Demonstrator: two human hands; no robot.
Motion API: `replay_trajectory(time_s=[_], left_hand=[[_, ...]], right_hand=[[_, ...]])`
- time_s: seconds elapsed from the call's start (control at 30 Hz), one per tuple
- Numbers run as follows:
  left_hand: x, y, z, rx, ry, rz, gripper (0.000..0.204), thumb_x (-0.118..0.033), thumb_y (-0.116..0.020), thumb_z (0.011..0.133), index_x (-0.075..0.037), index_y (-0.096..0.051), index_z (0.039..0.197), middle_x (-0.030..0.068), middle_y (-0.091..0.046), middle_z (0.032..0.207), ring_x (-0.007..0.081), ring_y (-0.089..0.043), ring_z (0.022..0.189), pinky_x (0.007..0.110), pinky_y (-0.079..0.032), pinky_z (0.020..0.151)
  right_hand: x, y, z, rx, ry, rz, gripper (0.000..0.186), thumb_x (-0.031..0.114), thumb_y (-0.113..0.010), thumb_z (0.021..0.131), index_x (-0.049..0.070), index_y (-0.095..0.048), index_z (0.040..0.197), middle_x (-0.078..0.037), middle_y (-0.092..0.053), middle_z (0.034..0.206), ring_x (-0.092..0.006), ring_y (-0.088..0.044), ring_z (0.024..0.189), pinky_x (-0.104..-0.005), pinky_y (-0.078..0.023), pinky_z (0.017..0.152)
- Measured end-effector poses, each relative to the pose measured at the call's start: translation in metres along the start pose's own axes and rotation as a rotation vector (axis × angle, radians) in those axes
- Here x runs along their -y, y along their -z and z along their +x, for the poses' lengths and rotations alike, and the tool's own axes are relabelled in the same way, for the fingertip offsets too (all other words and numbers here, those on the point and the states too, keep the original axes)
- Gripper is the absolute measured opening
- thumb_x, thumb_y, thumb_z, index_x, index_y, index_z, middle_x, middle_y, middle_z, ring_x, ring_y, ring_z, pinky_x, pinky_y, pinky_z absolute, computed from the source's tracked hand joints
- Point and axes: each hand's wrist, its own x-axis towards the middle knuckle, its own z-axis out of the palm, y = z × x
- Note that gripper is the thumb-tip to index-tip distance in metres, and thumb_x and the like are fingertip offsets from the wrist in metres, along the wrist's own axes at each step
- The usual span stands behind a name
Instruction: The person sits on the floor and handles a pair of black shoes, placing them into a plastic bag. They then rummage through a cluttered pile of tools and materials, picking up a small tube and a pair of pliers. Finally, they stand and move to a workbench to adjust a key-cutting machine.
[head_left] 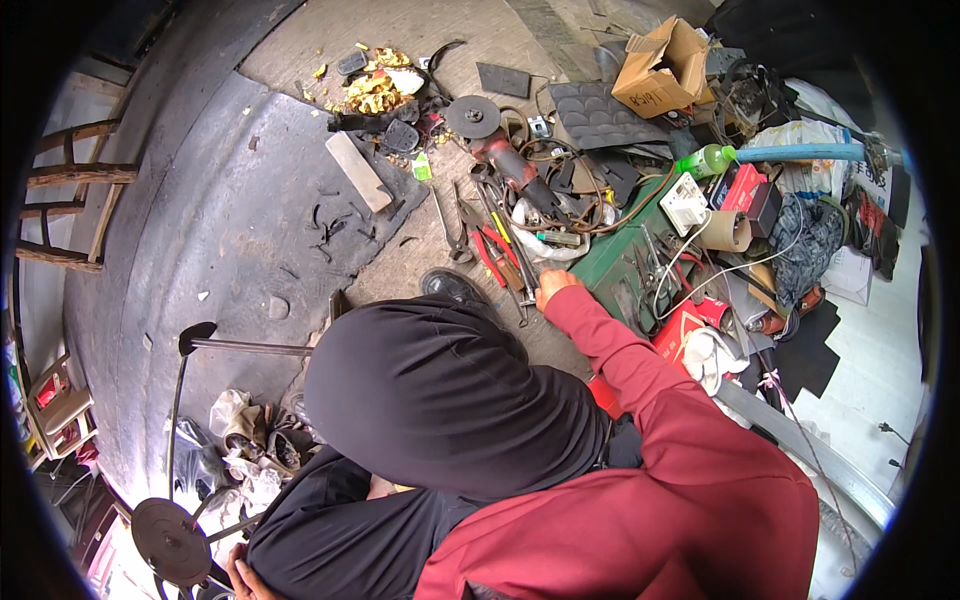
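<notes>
My right hand [553,288], at the end of a red sleeve, has its fingers closed on a metal tool [528,293] among the tools on the floor. Just left of it lie red-handled pliers [490,260] and a long wrench [452,235]. A red and black angle grinder [510,170] with a brown cord rests above them, beside a green case [610,262] strewn with small tools. My left hand [245,578] shows partly at the lower edge against my dark trouser leg; its grip is mostly hidden.
A metal stand with round plates [170,540] is at my left, near plastic bags [235,430]. Wooden chairs [80,175] line the left. Scraps [380,90], a grey bar [360,170] and a cardboard box [655,70] lie ahead. A power strip [685,205] and white gloves [710,360] are right.
</notes>
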Motion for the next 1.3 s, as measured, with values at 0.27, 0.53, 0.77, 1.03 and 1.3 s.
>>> replay_trajectory(time_s=[0.27,0.53,0.77,1.03,1.3], left_hand=[[-0.033,-0.014,-0.015,-0.17,0.132,0.395,0.05,-0.041,-0.05,0.1,0.0,-0.073,0.118,0.0176,-0.074,0.113,0.0301,-0.069,0.089,0.04,-0.054,0.084],[-0.001,-0.002,-0.002,-0.036,-0.008,0.044,0.038,-0.022,-0.043,0.107,0.007,-0.063,0.12,0.0154,-0.066,0.116,0.0231,-0.061,0.109,0.037,-0.043,0.104],[-0.009,-0.003,-0.004,-0.018,-0.006,0.058,0.037,-0.021,-0.043,0.106,0.007,-0.063,0.119,0.0143,-0.066,0.114,0.0228,-0.061,0.108,0.036,-0.043,0.103],[0.007,0.001,-0.003,-0.034,0.02,-0.038,0.038,-0.022,-0.044,0.107,0.006,-0.063,0.122,0.0149,-0.066,0.118,0.0233,-0.061,0.111,0.037,-0.044,0.104],[-0.015,-0.01,-0.011,-0.139,0.123,0.163,0.045,-0.035,-0.05,0.102,0.001,-0.069,0.122,0.0166,-0.071,0.114,0.0276,-0.066,0.098,0.04,-0.05,0.091]], right_hand=[[0.034,-0.011,0.015,-0.196,0.2,0.391,0.041,0.017,-0.066,0.09,0.003,-0.057,0.127,-0.023,-0.065,0.114,-0.0423,-0.065,0.105,-0.0485,-0.053,0.091],[0.11,0.019,0.113,-0.228,0.082,0.085,0.052,0.037,-0.073,0.087,-0.001,-0.056,0.119,-0.022,-0.072,0.099,-0.0398,-0.071,0.095,-0.0488,-0.055,0.084],[0.099,0.047,0.116,-0.27,0.106,0.105,0.049,0.037,-0.068,0.083,-0.001,-0.06,0.113,-0.021,-0.069,0.105,-0.0389,-0.068,0.099,-0.0477,-0.053,0.088],[0.036,0.073,0.045,-0.528,0.233,0.98,0.013,0.007,-0.057,0.097,0.005,-0.049,0.107,-0.008,-0.066,0.092,-0.0156,-0.063,0.081,-0.0327,-0.053,0.076],[0.028,0.119,0.007,-0.554,0.348,1.066,0.012,0.015,-0.061,0.094,0.005,-0.061,0.101,-0.007,-0.066,0.077,-0.0156,-0.063,0.068,-0.0322,-0.05,0.061]])
